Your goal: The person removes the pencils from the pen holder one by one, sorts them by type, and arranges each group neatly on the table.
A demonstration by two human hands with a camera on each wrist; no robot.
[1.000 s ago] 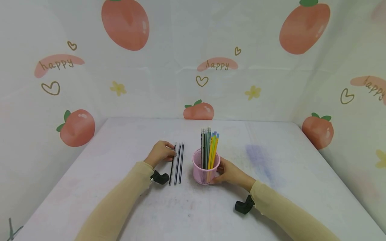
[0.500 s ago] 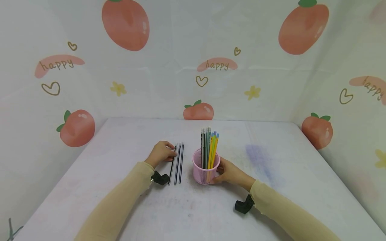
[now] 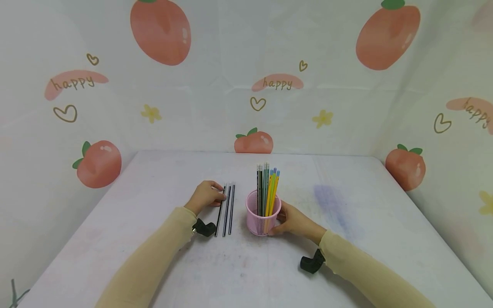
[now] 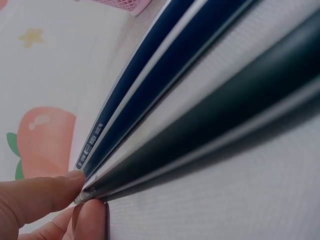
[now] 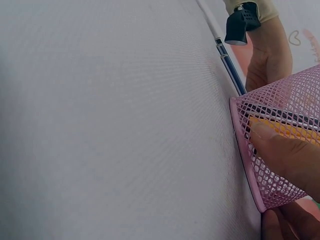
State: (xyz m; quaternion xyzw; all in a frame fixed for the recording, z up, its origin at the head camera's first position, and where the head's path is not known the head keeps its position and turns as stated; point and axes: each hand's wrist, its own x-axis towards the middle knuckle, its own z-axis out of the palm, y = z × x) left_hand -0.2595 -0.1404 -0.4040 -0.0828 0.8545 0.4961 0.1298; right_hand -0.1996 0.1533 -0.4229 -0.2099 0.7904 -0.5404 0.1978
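Note:
In the head view, three dark pencils lie side by side at the middle of the table. My left hand pinches the leftmost, a black pencil, near its far end. Seen from the left wrist, the thumb and a fingertip close on that end, while two blue pencils lie alongside. To their right stands a pink mesh pencil cup, upright, holding several pencils in black, green and yellow. My right hand grips this cup from its right side, its thumb against the mesh.
The white table has a purple stain to the right of the cup. A patterned curtain rises behind the table and at both sides. Black wrist cameras hang under both sleeves.
The black pencil has tilted slightly, its near end a little to the left and its far end a little to the right. My right hand and the cup have stayed in place.

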